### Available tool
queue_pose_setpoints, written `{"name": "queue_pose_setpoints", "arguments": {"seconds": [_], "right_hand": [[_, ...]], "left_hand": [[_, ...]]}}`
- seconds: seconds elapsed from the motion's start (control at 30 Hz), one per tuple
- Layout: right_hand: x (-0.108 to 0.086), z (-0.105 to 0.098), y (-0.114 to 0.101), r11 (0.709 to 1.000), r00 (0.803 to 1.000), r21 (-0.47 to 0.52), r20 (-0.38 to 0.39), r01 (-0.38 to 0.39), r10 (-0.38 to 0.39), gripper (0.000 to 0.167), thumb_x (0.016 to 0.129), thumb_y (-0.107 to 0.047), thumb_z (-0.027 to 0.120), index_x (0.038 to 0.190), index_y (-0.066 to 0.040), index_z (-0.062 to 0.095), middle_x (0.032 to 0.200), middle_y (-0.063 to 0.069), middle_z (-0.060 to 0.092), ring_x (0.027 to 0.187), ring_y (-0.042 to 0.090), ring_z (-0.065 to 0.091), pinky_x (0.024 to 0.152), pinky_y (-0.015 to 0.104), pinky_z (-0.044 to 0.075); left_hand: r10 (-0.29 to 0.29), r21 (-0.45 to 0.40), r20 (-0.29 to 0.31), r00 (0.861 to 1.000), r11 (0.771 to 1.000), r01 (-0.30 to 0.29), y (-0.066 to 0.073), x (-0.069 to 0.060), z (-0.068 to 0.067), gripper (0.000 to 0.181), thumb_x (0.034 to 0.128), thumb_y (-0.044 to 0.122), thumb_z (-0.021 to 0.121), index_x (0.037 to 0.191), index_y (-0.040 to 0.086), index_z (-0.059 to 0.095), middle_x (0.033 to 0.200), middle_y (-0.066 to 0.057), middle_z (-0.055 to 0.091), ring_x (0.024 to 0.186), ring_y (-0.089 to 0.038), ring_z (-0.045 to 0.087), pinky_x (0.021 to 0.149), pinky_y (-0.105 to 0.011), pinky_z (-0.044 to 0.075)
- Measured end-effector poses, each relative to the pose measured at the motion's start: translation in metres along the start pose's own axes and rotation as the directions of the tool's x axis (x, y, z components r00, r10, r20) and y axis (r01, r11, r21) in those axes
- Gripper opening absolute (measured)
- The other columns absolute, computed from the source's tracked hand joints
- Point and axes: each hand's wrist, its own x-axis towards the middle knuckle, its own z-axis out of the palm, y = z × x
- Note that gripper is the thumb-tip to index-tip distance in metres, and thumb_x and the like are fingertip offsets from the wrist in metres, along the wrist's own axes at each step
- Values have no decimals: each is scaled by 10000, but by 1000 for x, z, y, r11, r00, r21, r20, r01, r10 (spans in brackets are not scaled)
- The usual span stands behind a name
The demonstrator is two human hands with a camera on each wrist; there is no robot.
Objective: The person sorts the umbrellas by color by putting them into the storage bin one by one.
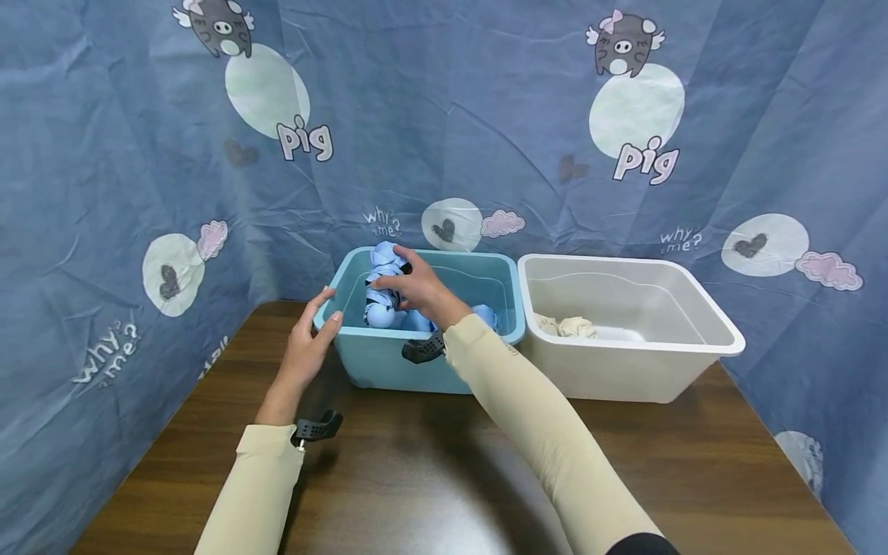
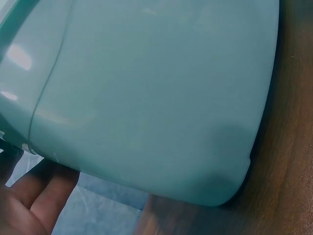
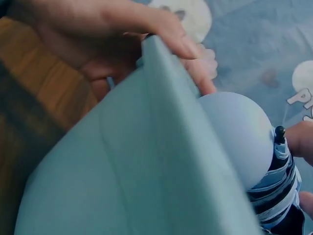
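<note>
In the head view, my right hand (image 1: 419, 287) grips a light-blue bundle (image 1: 381, 281) with black bands, upright at the left inside of the blue bin (image 1: 409, 362). The right wrist view shows the bundle's smooth, rounded pale end (image 3: 239, 137) and its striped side. My left hand (image 1: 308, 343) holds the bin's left front corner, its thumb and a finger over the rim. Some of its fingers (image 2: 49, 196) lie outside the bin in the left wrist view. More light-blue pieces (image 1: 486, 314) lie inside the bin, partly hidden by my right arm.
Against the blue bin's right side stands a white bin (image 1: 624, 370) with cream cloth-like pieces (image 1: 576, 327) low inside. Both bins are on a dark wooden table (image 1: 402, 478). A printed blue curtain (image 1: 444, 116) hangs right behind them.
</note>
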Motion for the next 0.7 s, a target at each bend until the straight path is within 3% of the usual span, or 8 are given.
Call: {"name": "queue_pose_setpoints", "arguments": {"seconds": [0.17, 0.23, 0.43, 0.7], "right_hand": [[0, 3, 6, 989, 999, -146, -30, 24, -29, 850, 807, -170, 787, 1507, -304, 324, 1481, 105, 372, 1071, 262, 540, 765, 465, 537], [0, 4, 7, 987, 999, -159, -32, 30, -35, 854, 814, -203, 787, 1513, -315, 308, 1496, 119, 352, 1097, 278, 558, 785, 468, 546], [-1, 4, 7, 999, 998, 2, -33, 53, -53, 841, 828, -260, 780, 1516, -320, 299, 1524, 172, 288, 1206, 408, 525, 845, 496, 529], [-1, 2, 8, 999, 998, 21, -44, 41, -40, 846, 814, -327, 786, 1513, -308, 308, 1534, 156, 290, 1224, 423, 505, 844, 505, 528]], "left_hand": [[-2, -10, 4, 1000, 1000, 2, 2, -1, -1, 567, 980, 346, 524, 1506, 233, 345, 1591, -20, 219, 1418, -316, 246, 1095, -590, 234], [5, -20, 9, 1000, 1000, -5, 2, -1, 0, 566, 984, 349, 519, 1509, 235, 340, 1593, -17, 211, 1423, -306, 233, 1096, -580, 234], [20, -53, 8, 1000, 998, -20, -1, -2, 1, 555, 989, 375, 516, 1502, 241, 354, 1589, -7, 218, 1415, -280, 249, 1089, -530, 258], [28, -66, 6, 1000, 997, -28, -2, -1, 1, 549, 990, 347, 521, 1498, 216, 360, 1588, -9, 220, 1424, -275, 225, 1101, -555, 226]]}}
